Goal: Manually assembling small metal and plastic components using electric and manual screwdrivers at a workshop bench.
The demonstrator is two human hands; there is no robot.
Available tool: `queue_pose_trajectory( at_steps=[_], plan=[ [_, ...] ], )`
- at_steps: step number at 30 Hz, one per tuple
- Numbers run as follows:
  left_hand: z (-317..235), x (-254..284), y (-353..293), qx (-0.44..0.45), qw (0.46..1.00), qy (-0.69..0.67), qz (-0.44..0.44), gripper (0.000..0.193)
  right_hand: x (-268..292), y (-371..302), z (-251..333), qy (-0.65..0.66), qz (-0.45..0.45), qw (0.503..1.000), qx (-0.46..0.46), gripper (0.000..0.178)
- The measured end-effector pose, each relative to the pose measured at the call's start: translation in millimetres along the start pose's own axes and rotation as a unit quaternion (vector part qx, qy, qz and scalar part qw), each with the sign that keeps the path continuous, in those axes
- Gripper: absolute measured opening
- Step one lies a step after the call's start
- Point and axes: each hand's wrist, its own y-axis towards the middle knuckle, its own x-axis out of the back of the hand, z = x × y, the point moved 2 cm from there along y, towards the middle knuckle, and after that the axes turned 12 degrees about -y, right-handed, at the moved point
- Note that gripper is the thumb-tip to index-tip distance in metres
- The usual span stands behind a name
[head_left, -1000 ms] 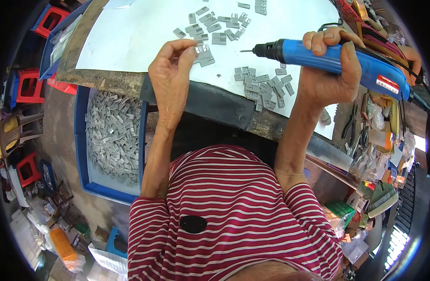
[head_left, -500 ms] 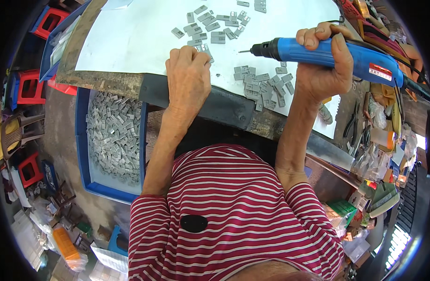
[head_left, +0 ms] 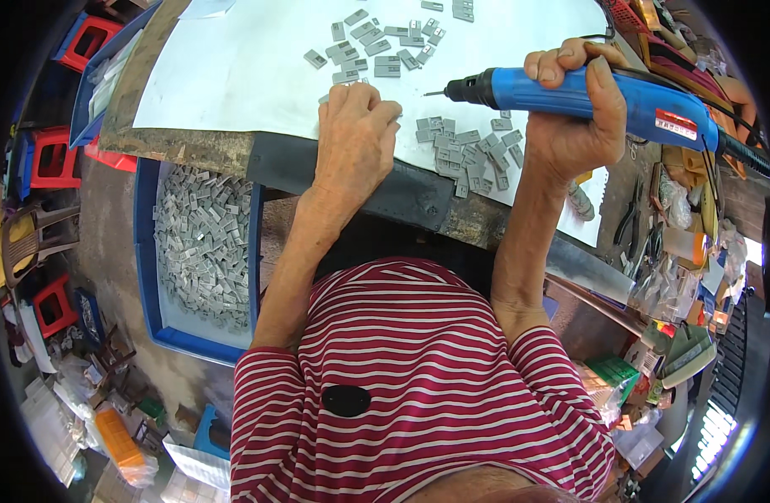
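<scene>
While the blue power screwdriver (head_left: pixel 536 90) is gripped in the right hand (head_left: pixel 569 144), fingers wrapped round its barrel, its thin bit is pointed leftward above the white sheet (head_left: pixel 234 75), toward the left hand (head_left: pixel 356 138)! On the tool's flank, a red-and-white label (head_left: pixel 676 123) is displayed, its print too small to be made out.

Over to the left hand: its fingers are bent down at the sheet's near side, tips hidden under the knuckles, so whether anything is pinched there cannot be told. Just beyond, a loose scatter of small grey pieces (head_left: pixel 387 65) is spread on the sheet; to the right, below the bit, a tighter cluster (head_left: pixel 462 155) is bunched together. Underneath it all, the worn desk (head_left: pixel 184 144) is partly covered by the sheet, its front edge faced with a dark strip (head_left: pixel 423 201).

Now the containers! Beside the desk at left, a blue bin (head_left: pixel 146 277) is thickly filled with similar grey parts (head_left: pixel 205 243). Farther up, a blue tray (head_left: pixel 85 134) is loaded with pale packets (head_left: pixel 112 71). Out right, pliers (head_left: pixel 626 225) are laid near crumpled plastic.
</scene>
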Motion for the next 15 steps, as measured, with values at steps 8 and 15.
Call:
queue_pose_trajectory(
  at_steps=[8,15],
  plan=[
    [0,-1,2,0.003,1.0,0.022,-0.015,0.019,-3,0,-2,-0.041,0.001,0.999,0.0,0.019],
    [-4,-8,0,-0.001,1.0,0.001,0.002,0.019,-10,-2,-1,-0.064,-0.015,0.998,-0.011,0.018]
  ],
)
